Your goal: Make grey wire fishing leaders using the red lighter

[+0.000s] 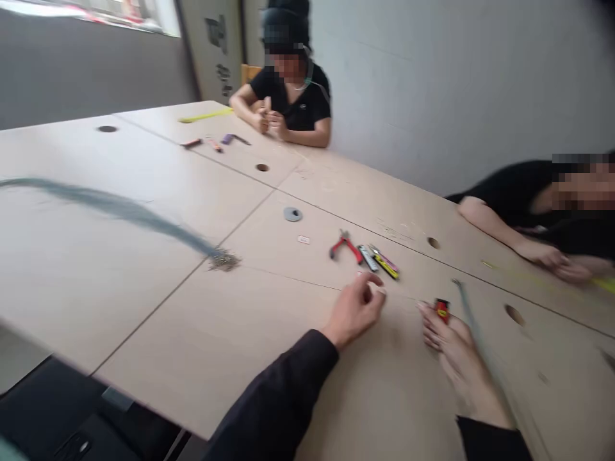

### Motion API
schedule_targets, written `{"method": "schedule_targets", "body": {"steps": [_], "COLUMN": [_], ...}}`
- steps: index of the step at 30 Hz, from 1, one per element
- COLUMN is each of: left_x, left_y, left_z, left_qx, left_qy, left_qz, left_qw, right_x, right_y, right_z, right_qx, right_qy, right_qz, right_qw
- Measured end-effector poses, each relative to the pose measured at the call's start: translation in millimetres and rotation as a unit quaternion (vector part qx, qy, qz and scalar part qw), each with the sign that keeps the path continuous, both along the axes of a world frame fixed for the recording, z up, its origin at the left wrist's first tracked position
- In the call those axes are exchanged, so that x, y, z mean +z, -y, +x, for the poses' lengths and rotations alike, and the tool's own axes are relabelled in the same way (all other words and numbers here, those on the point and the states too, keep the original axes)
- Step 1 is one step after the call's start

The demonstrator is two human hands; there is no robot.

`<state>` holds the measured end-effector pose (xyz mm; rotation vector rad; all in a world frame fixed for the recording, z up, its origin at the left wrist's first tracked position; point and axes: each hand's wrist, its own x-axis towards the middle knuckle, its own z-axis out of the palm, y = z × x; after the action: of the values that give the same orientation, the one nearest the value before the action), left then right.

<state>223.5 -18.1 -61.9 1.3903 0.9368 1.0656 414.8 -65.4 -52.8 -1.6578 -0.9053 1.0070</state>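
My left hand (358,308) is above the table, its fingers curled and thumb and index tips brought close together. A thin dark strand (298,279) runs to these fingertips from the left and shows faintly again on their right. My right hand (451,346) is closed around what looks like a small red lighter (442,311) with a black top and a yellow mark. Just beyond my left hand lie red-handled pliers (346,248), a grey-white tool (368,258) and a yellow-black cutter (387,264). To the left stretches a long bluish bundle of strands (129,211) with frayed brownish ends.
A second bluish bundle (468,307) lies beside my right hand. A grey disc (293,214) and a small label (303,239) are farther off. Two people in black sit across the table (158,307), their hands on it. Round holes and seams mark its top.
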Motion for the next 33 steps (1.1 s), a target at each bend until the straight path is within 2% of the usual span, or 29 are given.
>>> {"method": "schedule_targets", "body": {"steps": [2, 4, 12, 18, 26, 33], "left_x": [0.3, -0.9, -6.1, 0.3, 3.3, -0.4], "left_y": [-2, -5, -1, -1, 2, 0], "left_z": [0, 2, 7, 7, 9, 8], "left_qx": [-0.007, -0.021, -0.049, -0.049, -0.064, -0.065], "left_qy": [0.006, -0.015, -0.072, -0.135, -0.138, -0.143], "left_qz": [0.008, 0.037, 0.132, 0.135, 0.135, 0.112], "left_qw": [1.000, 0.999, 0.987, 0.980, 0.979, 0.981], "right_x": [-4.1, -4.2, 1.8, 6.8, 4.9, 3.9], "right_y": [2, -1, 7, 6, 6, 6], "right_z": [-11, -19, -27, -25, -27, -28], "right_qx": [0.017, 0.036, 0.151, 0.158, 0.150, 0.150], "right_qy": [-0.086, -0.130, -0.194, -0.191, -0.189, -0.183], "right_qz": [0.006, 0.016, -0.004, 0.008, 0.012, 0.008], "right_qw": [0.996, 0.991, 0.969, 0.969, 0.971, 0.972]}}
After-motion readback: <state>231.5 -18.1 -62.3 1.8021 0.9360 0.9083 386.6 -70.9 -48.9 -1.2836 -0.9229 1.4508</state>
